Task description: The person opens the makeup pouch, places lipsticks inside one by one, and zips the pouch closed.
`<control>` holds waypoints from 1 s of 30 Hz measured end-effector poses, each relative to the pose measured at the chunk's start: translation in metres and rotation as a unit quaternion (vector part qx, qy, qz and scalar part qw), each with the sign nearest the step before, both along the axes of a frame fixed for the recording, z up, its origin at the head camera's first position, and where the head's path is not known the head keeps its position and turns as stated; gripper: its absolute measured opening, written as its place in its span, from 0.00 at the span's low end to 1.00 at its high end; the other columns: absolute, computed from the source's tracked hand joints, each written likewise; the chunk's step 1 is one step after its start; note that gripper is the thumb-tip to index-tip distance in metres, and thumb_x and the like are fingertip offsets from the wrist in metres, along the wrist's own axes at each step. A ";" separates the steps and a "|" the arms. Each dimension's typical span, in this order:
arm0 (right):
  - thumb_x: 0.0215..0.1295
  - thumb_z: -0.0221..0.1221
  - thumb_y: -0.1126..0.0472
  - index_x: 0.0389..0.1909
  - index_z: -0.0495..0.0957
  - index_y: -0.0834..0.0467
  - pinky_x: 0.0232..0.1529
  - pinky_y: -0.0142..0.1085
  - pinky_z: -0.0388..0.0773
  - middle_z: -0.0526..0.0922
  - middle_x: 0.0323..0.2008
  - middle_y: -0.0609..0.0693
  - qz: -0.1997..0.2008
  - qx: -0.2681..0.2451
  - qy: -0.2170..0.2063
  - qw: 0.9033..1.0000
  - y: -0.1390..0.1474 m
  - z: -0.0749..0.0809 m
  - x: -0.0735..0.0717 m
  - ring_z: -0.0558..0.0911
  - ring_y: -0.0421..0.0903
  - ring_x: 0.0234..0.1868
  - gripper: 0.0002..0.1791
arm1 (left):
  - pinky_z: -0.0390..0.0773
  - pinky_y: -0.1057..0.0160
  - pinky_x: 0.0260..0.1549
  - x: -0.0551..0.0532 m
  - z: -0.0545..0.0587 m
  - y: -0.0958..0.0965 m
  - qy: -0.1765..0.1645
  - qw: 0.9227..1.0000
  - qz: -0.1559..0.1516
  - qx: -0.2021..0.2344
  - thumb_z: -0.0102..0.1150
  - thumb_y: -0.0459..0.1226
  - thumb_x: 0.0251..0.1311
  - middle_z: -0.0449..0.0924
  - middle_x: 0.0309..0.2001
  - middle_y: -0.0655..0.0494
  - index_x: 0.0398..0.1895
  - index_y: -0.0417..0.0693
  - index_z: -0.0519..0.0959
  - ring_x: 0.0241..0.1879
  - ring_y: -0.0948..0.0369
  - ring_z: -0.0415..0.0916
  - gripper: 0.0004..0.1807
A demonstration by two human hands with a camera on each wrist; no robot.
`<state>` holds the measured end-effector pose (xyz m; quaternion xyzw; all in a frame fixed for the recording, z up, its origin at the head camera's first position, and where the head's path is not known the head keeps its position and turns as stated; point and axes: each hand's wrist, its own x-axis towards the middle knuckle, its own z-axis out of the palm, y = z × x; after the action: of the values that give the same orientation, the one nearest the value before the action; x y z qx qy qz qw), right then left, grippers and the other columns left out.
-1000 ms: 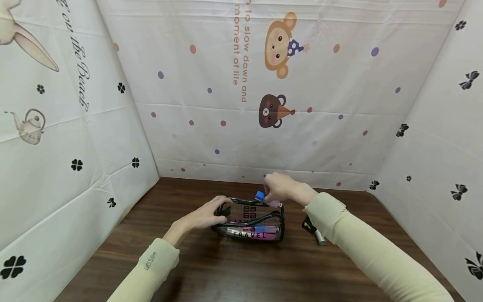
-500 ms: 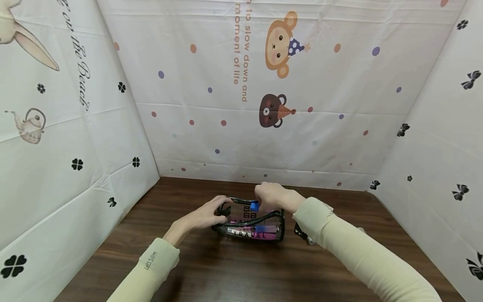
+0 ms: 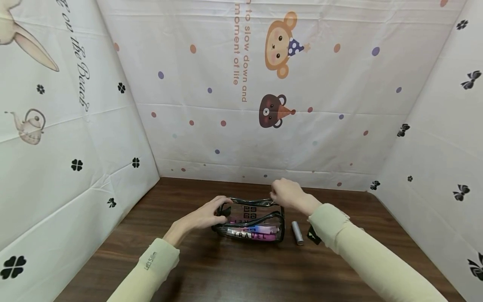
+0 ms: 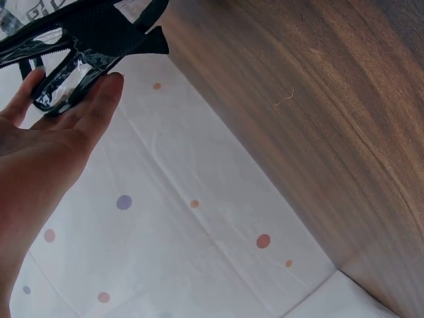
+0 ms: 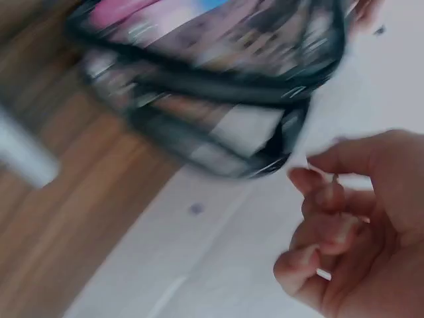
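Drawn rightward, the right hand [image 3: 288, 193] curls its fingers [image 5: 331, 228] loosely beside the clear pouch [image 3: 260, 219], whose end the left hand [image 3: 205, 214] pinches.

The dark brown wooden table [image 3: 226, 272] shows a streaky grain. Directly on it sit a clear, black-trimmed pouch [image 3: 249, 220], a silvery tube [image 3: 297, 233] just beside it, and a partly hidden black item [image 3: 313, 235].

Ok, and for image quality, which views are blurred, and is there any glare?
Head view: mostly sharp, highlights on the black-trimmed clear plastic pouch, sheen on the dark brown wooden table; left wrist view: mostly crisp, glints on the pouch; right wrist view: pouch and silver-grey cylinder smeared by blur, right hand clearer.
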<state>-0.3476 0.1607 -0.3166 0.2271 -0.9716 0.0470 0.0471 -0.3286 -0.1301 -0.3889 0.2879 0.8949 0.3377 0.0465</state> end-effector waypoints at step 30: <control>0.57 0.62 0.64 0.38 0.76 0.62 0.26 0.39 0.64 0.77 0.28 0.54 -0.119 0.049 -0.186 0.974 0.095 -0.076 0.003 0.71 0.46 0.25 0.09 | 0.69 0.44 0.58 0.003 0.001 -0.001 -0.010 1.000 -0.003 -0.001 0.52 0.42 0.58 0.58 0.70 0.53 0.67 0.54 0.65 0.68 0.52 0.62 0.31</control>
<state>-0.3447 0.2555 -0.3930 0.0990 -0.9846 0.0345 -0.1399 -0.3255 -0.1311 -0.3881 0.2871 0.8938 0.3397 0.0572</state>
